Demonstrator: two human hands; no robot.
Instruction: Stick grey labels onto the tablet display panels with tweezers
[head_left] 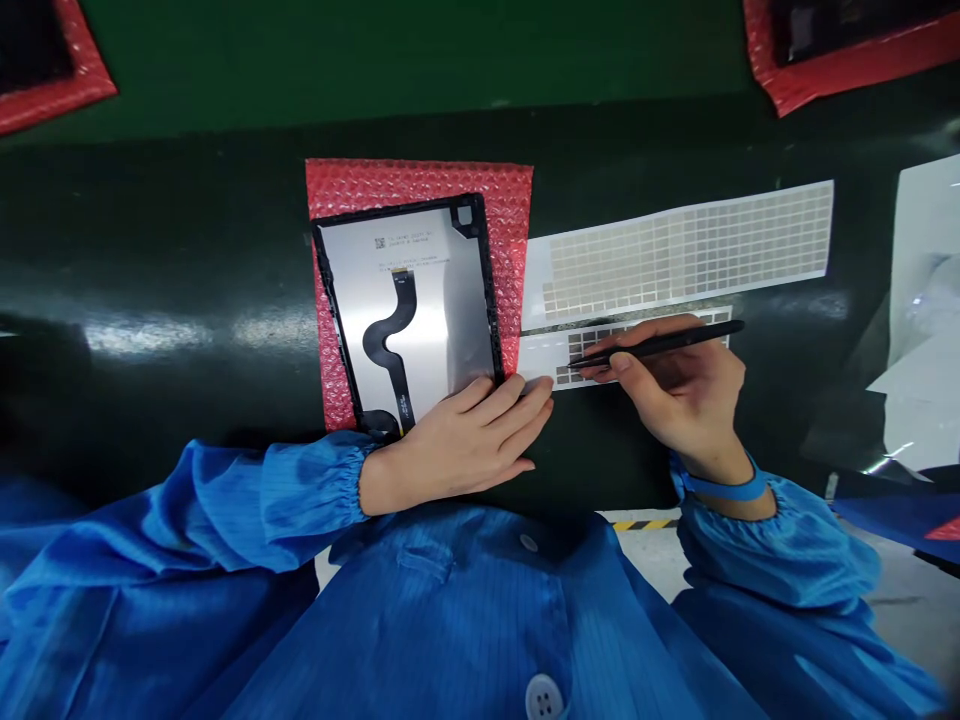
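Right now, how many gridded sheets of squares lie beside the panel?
2: an upper sheet of pale squares; a lower sheet of dark squares, partly under the right hand and black tweezers.

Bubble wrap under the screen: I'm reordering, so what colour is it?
The bubble wrap is red, shown best in the head view.

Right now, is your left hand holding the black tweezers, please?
No, the black tweezers are in your right hand, while your left hand rests on the corner of the display panel.
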